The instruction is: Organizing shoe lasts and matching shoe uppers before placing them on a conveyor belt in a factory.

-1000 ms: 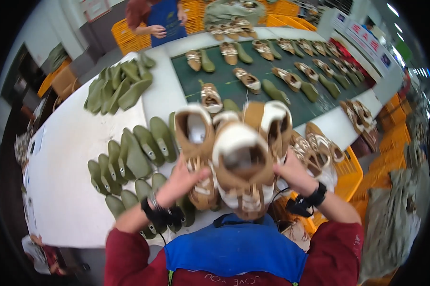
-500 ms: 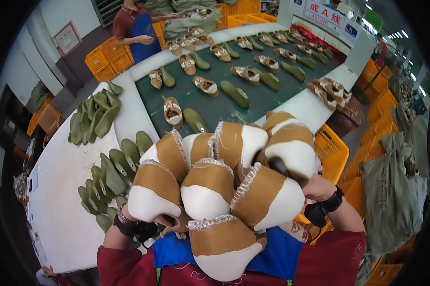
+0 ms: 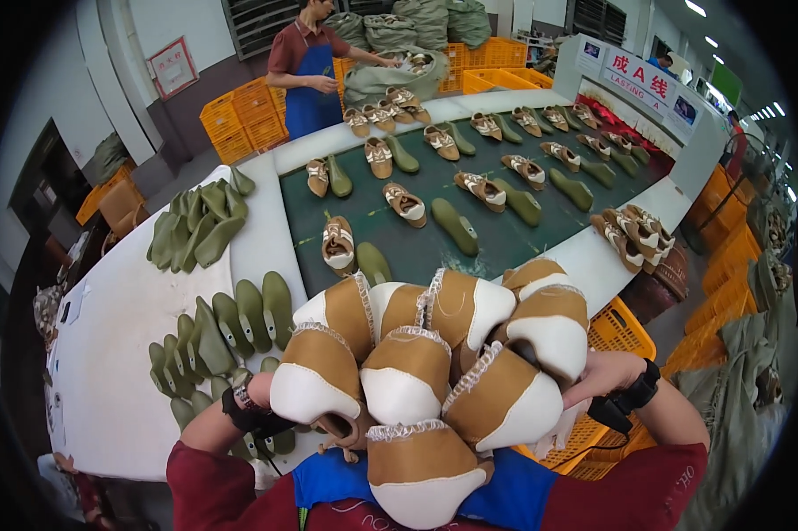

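Note:
A bunch of brown-and-white shoe uppers (image 3: 408, 376) with frayed stitched edges is held in front of my chest, between both hands. My left hand (image 3: 259, 391) presses in from the left side, its fingers mostly hidden behind the uppers. On the other side my right hand (image 3: 601, 375) grips the bunch, thumb along an upper and the other fingers largely out of sight. Green shoe lasts (image 3: 250, 311) stand in rows on the white table by my left forearm. Beyond, a dark green belt (image 3: 328, 257) carries brown-and-white uppers paired with lasts.
More lasts (image 3: 200, 221) lie heaped on the white table (image 3: 134, 354). Several uppers (image 3: 633, 237) sit on the belt's right ledge. Orange crates (image 3: 625, 329) stand by my right arm. Across the belt a person in a blue apron (image 3: 315, 93) reaches toward a full sack (image 3: 390, 88).
My view has tilted up and shifted left, so the belt and table sit lower and further right. The uppers stay bunched between my hands. The person across now reaches to the sack.

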Motion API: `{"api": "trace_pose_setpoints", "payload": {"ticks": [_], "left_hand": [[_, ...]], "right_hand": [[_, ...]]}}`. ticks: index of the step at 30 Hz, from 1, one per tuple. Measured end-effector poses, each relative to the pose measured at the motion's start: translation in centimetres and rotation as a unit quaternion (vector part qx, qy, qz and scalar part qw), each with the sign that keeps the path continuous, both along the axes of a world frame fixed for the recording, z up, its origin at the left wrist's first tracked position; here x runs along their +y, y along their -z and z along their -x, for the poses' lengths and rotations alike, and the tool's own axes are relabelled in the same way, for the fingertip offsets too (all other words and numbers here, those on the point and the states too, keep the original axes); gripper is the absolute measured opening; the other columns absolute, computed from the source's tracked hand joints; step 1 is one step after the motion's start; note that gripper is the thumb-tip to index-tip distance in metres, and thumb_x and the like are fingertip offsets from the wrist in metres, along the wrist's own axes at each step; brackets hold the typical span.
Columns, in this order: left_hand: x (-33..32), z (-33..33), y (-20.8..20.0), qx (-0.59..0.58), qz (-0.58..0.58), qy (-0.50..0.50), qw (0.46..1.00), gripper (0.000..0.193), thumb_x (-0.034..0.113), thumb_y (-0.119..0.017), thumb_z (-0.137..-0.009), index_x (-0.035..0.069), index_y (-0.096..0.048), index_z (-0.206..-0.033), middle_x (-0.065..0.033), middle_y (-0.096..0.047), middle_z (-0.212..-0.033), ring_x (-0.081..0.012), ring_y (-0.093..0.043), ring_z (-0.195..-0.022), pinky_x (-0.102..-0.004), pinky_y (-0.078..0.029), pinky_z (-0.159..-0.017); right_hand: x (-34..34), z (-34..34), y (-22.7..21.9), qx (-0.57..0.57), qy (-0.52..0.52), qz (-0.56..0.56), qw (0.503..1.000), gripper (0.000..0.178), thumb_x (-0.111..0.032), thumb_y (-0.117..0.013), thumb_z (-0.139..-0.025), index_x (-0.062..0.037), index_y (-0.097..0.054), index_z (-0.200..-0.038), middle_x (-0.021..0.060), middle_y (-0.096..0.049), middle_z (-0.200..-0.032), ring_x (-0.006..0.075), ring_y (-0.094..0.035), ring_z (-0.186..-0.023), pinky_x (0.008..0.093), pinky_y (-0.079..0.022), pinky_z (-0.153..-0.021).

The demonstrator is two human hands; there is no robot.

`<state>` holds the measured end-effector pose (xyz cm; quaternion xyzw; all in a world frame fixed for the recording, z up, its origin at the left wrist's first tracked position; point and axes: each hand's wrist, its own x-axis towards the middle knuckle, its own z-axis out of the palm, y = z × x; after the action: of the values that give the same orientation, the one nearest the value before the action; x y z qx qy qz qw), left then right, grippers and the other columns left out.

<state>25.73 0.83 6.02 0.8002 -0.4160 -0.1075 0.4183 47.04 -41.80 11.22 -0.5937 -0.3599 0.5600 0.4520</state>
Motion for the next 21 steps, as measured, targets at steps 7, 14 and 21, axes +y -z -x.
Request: {"api": "trace_pose_setpoints", "payload": {"ticks": [7, 14, 21], "left_hand": [[-4.1, 0.7, -3.5, 0.094, -0.010, -0.111, 0.989, 0.041, 0.021, -0.060, -0.087, 0.011, -0.054, -0.126, -0.0096, -0.056, -0.125, -0.0264, -0.054, -0.114, -0.0341, -0.042, -0.096], [-7.0, -1.3, -3.7, 0.283, 0.184, -0.180, 0.924, 0.041, 0.022, -0.059, -0.087, 0.006, -0.052, -0.124, -0.0116, -0.061, -0.116, -0.0234, -0.060, -0.107, -0.0325, -0.049, -0.086], [-9.9, -13.9, -11.5, -0.003, -0.350, -0.104, 0.931, 0.040, 0.018, -0.055, -0.091, 0.004, -0.047, -0.128, -0.0110, -0.061, -0.114, -0.0206, -0.062, -0.102, -0.0332, -0.052, -0.082]], "right_hand": [[1.9, 1.7, 1.8, 0.304, -0.017, 0.120, 0.945, 0.051, -0.037, -0.042, -0.099, 0.0012, -0.038, -0.133, 0.0175, -0.054, -0.121, 0.0280, -0.061, -0.103, 0.0343, -0.056, -0.081], [3.3, 2.0, 3.1, 0.374, 0.122, 0.057, 0.918, 0.049, -0.030, -0.049, -0.096, -0.0062, -0.035, -0.137, 0.0170, -0.048, -0.133, 0.0331, -0.054, -0.115, 0.0449, -0.052, -0.089], [3.3, -11.2, 0.8, 0.250, 0.135, -0.122, 0.951, 0.038, -0.021, -0.054, -0.094, -0.0064, -0.048, -0.128, 0.0124, -0.057, -0.123, 0.0209, -0.060, -0.104, 0.0346, -0.053, -0.087]]}}
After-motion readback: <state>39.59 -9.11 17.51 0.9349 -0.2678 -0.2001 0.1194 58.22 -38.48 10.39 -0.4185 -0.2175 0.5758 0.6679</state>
